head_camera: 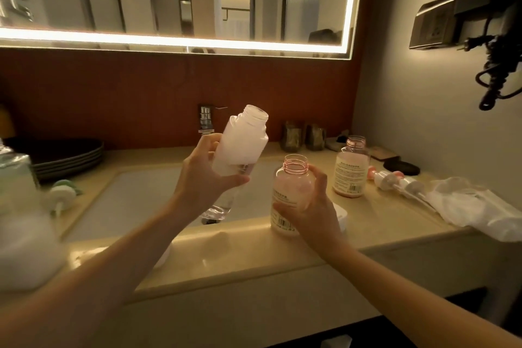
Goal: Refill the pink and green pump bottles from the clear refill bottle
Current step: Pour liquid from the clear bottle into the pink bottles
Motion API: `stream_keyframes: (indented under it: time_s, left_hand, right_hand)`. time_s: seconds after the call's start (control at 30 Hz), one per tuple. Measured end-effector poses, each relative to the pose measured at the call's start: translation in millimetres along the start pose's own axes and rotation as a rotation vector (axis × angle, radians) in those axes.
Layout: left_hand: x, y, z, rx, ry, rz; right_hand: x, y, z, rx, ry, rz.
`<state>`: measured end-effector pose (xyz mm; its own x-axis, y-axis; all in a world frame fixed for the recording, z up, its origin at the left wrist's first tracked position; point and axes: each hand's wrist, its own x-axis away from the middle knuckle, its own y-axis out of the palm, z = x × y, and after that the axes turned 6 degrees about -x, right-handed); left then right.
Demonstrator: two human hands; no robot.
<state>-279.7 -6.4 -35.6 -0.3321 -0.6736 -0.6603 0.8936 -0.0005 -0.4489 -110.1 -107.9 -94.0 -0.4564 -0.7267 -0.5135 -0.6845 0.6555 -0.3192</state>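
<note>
My left hand [207, 175] holds the clear refill bottle [240, 145] up over the sink [118, 200], fingers [237, 179] wrapped around its lower body. The bottle is tilted, open mouth pointing up and to the right, and it looks milky white inside. My right hand [310, 209] grips a pink pump bottle [292, 195] that stands upright on the worktop [254, 257] at the sink's right front corner, my fingers curled round its side and thumb across the label. Its pump is off and the threaded neck is open. The two bottle mouths are apart, the refill one higher and to the left.

A second pink bottle [351, 168], also open, stands further back toward the worktop's right rear. Just beside it, two pump heads [395, 181] lie on their sides, next to a crumpled white plastic bag [477, 206] near the right edge. A green and white pump head [63, 192] lies at the sink's left edge, in front of a stack of dark plates [67, 157].
</note>
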Motion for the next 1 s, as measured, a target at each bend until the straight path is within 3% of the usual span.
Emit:
stream_keyframes:
  time_s: [0.3, 1.0]
  left_hand:
    - [-14.6, 30.1, -4.0, -0.341, 0.206, -0.018]
    - [-35.7, 39.0, -8.3, -0.632, 0.549, 0.044]
  right_hand:
    - [-16.5, -6.6, 13.2, 0.272, 0.032, 0.112]
    - [-18.2, -6.0, 16.0, 0.316, -0.004, 0.146]
